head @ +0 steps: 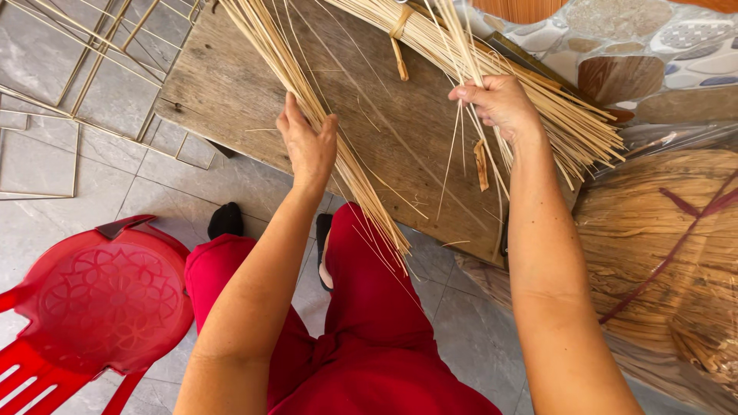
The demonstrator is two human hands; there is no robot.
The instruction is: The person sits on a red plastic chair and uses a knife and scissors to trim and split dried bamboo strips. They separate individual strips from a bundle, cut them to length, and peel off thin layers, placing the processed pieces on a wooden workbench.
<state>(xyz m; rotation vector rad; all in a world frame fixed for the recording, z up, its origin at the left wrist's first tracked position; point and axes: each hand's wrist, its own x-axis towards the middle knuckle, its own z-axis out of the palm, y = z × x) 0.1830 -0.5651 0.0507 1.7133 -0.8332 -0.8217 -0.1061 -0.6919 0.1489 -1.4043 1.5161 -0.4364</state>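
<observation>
— Left hand (307, 146) wraps our cane bundle (330, 131) over the wooden board (369, 115); right hand (500, 104) pinches a few strands (453, 161).
— Thin ones, those. Pull sideways and we'd probably snap them or loosen the sheaf.

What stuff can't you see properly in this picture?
- Head view: the tops of the thin sticks in the left hand are cut off by the top edge.
- The right hand hides how its fingertips pinch the few strands.
- The red plastic chair is cut off by the left edge.
- The wooden board is partly covered by the tied bundle.
</observation>
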